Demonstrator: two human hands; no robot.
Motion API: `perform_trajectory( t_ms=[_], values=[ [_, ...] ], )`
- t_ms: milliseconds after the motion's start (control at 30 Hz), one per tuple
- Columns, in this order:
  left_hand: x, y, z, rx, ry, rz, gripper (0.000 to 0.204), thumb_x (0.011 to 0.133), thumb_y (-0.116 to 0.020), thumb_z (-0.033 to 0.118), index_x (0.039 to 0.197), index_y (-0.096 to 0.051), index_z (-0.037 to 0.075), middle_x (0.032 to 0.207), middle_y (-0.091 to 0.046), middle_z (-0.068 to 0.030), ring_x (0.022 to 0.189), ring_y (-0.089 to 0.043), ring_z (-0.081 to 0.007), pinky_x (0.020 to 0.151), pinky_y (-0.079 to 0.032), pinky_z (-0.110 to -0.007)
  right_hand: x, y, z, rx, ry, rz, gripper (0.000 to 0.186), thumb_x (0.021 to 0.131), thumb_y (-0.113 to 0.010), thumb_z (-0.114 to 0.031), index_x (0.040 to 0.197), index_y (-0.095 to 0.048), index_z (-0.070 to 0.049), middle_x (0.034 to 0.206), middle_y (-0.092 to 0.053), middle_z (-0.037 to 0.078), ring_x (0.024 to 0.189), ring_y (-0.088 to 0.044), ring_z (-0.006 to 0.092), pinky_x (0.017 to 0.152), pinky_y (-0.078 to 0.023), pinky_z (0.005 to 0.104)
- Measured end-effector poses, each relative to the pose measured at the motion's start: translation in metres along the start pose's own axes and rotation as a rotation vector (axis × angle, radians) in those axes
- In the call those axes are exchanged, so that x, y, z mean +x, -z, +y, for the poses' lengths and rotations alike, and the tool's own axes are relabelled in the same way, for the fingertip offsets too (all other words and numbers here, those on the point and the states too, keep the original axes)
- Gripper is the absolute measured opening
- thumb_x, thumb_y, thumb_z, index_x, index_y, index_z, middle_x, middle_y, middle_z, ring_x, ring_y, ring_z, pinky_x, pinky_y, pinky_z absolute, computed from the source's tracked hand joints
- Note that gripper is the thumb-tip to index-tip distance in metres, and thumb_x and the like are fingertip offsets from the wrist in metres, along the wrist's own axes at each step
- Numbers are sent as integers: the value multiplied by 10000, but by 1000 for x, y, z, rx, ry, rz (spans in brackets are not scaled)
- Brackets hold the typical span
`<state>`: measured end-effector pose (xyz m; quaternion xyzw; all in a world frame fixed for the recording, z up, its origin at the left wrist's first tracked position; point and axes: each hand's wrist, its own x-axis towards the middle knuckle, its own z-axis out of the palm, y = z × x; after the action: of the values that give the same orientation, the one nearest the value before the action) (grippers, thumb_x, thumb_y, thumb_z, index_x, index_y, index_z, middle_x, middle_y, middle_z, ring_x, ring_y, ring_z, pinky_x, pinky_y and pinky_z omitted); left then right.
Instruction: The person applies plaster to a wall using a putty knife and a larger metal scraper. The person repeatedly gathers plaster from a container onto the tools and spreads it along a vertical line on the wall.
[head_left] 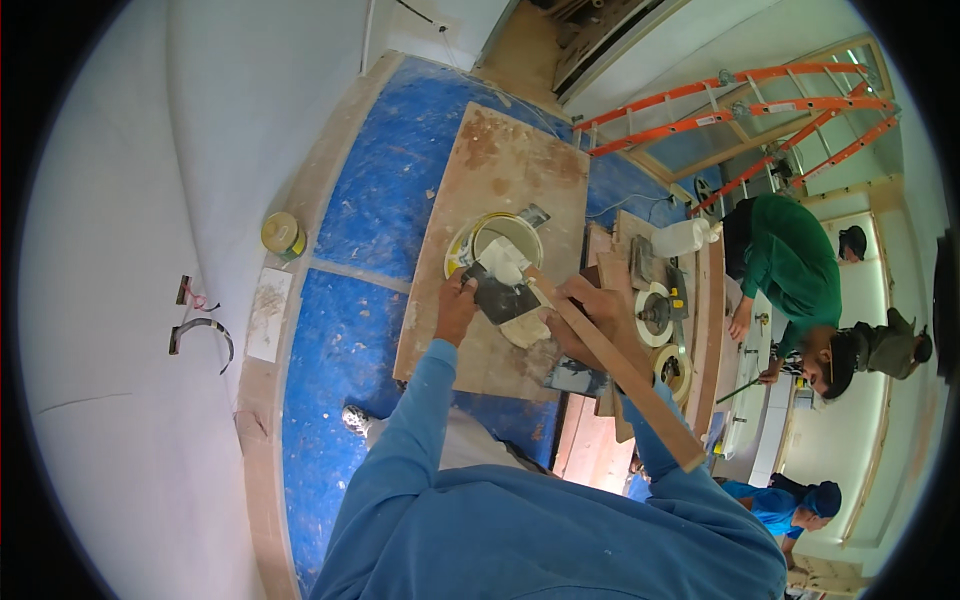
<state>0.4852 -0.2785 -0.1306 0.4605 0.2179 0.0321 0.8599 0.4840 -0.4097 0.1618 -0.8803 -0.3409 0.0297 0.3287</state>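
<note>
My left hand grips a dark, flat scraper blade carrying white paste, over a round tub on a stained plywood board. My right hand is closed on a long wooden strip, whose far end meets the paste at the blade. A light patch of paste or material shows below the blade. Beside my right hand lie rolls of tape and tools on stacked boards.
An orange ladder leans at the upper right. A co-worker in green bends at the right; another person in blue is lower right. A can stands by the wall. Blue sheeting covers the floor.
</note>
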Motion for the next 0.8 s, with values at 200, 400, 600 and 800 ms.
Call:
perform_trajectory(
  t_ms=[200,400,600,800],
  values=[
    [1,1,19,65,60,-97,246,987,-521,102,1208,-621,64,902,-658,18,716,-592,-73,595,-497,-254,19,-38,86,-21,-105,66,188,817,-754,-137,904,-643,-12,735,-614,188,630,-654,303,540,-488,381],
    [9,11,60,451,-243,-100,242,964,-526,32,1175,-643,23,941,-685,-70,832,-640,-131,723,-536,-324,-18,-50,199,0,-357,163,523,797,-807,-397,1040,-670,46,904,-675,161,787,-660,212,692,-517,342],
    [-10,-32,141,878,-711,-270,311,871,-547,-75,1136,-673,30,1036,-707,-208,889,-704,-321,716,-546,-358,-153,-101,250,789,-965,390,498,915,-658,-506,703,-606,-58,661,-532,14,598,-485,121,529,-369,311],
    [-21,-37,116,853,-947,-303,437,784,-527,-174,1101,-709,65,1143,-692,-191,1018,-688,-358,847,-568,-359,-246,-141,251,995,-1182,557,535,937,-601,-551,741,-635,-54,691,-564,21,603,-498,121,544,-388,303]
  ],
)
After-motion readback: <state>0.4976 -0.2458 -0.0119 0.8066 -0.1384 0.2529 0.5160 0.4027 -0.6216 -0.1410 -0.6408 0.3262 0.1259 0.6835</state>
